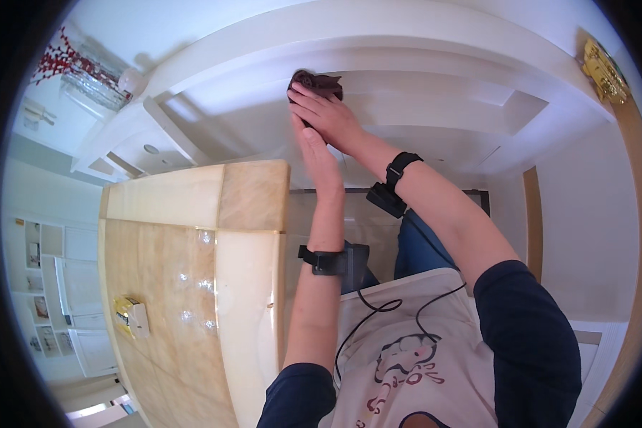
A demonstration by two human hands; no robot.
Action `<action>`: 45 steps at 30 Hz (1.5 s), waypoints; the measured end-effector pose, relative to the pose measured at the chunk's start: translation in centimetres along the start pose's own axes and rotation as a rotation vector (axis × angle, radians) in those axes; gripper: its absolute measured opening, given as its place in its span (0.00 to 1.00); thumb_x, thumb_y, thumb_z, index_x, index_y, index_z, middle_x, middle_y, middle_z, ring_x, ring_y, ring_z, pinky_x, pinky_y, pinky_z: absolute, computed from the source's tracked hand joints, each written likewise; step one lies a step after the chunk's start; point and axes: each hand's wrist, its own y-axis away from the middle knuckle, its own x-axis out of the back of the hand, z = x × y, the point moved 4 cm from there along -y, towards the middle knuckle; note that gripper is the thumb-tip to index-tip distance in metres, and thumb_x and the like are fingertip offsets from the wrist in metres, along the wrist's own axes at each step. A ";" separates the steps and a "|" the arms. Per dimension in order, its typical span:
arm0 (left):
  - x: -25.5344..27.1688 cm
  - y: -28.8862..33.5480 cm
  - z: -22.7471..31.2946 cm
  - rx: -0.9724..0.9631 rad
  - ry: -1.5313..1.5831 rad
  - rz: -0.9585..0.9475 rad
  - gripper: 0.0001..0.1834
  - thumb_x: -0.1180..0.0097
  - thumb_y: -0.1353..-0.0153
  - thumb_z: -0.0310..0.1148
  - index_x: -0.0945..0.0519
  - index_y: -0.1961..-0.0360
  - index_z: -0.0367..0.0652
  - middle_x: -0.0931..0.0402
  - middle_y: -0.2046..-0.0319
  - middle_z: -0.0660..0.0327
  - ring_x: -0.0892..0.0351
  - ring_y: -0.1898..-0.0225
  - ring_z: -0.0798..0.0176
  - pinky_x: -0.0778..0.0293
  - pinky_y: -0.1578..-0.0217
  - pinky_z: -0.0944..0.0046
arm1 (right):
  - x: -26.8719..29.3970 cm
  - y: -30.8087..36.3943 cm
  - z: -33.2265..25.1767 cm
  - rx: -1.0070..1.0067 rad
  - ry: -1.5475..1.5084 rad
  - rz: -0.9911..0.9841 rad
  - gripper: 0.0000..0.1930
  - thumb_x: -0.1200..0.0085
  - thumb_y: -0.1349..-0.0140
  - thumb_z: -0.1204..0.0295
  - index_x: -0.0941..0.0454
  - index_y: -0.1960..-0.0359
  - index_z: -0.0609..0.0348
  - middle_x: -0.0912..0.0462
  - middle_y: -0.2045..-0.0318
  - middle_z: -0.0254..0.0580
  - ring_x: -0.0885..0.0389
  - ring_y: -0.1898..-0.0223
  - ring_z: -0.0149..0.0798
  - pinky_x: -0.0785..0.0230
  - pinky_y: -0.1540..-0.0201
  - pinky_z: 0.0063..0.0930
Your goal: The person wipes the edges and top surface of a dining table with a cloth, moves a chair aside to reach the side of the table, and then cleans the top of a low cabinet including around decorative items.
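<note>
A crumpled dark brown cloth [326,85] is against the white recessed panel [242,100] ahead of me. My right hand [329,118] lies over the cloth, its fingers pressed together and holding it to the surface. Just below and to the left, my left hand [318,158] touches the right one. Dark fabric shows between its thumb and fingers, and its fingertips are partly covered by the right hand. Both my arms are stretched forward, each with a black strap and a small box at the wrist or forearm.
A beige marble-patterned table [250,271] stands close on my left, with a yellow-and-white packet [131,317] on it. A glass vase [96,89] with red sprigs is at the far left. A golden ornament [605,71] sits at the far right. Dark cables [378,308] hang over my apron.
</note>
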 end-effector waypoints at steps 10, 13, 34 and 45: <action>2.1 0.8 -5.6 0.175 0.181 0.052 0.37 0.68 0.24 0.54 0.60 0.23 0.46 0.57 0.25 0.56 0.53 0.26 0.56 0.53 0.30 0.56 | -3.6 -1.3 -0.8 0.270 0.145 -0.079 0.12 0.49 0.42 0.71 0.23 0.56 0.54 0.28 0.37 0.37 0.28 0.38 0.35 0.36 0.40 0.36; 2.3 0.5 -4.3 0.198 0.171 0.097 0.38 0.65 0.24 0.50 0.62 0.24 0.42 0.58 0.24 0.52 0.55 0.25 0.55 0.55 0.29 0.58 | -3.7 -5.0 -1.3 0.316 0.134 -0.069 0.16 0.48 0.43 0.71 0.23 0.52 0.54 0.28 0.37 0.36 0.27 0.39 0.40 0.38 0.36 0.37; -10.7 6.7 -6.4 0.229 0.061 -0.365 0.37 0.62 0.24 0.45 0.61 0.24 0.40 0.51 0.26 0.47 0.50 0.26 0.52 0.49 0.30 0.56 | 8.5 16.1 14.1 -0.516 0.182 -0.087 0.24 0.47 0.43 0.79 0.28 0.42 0.52 0.29 0.37 0.43 0.35 0.32 0.47 0.36 0.34 0.40; -20.5 10.4 -8.3 -0.134 -0.847 -0.679 0.40 0.46 0.32 0.43 0.47 0.29 0.29 0.57 0.28 0.33 0.58 0.27 0.31 0.54 0.29 0.44 | 23.5 28.2 16.7 -0.640 0.461 0.137 0.27 0.41 0.51 0.82 0.26 0.46 0.54 0.25 0.45 0.45 0.31 0.40 0.53 0.33 0.38 0.45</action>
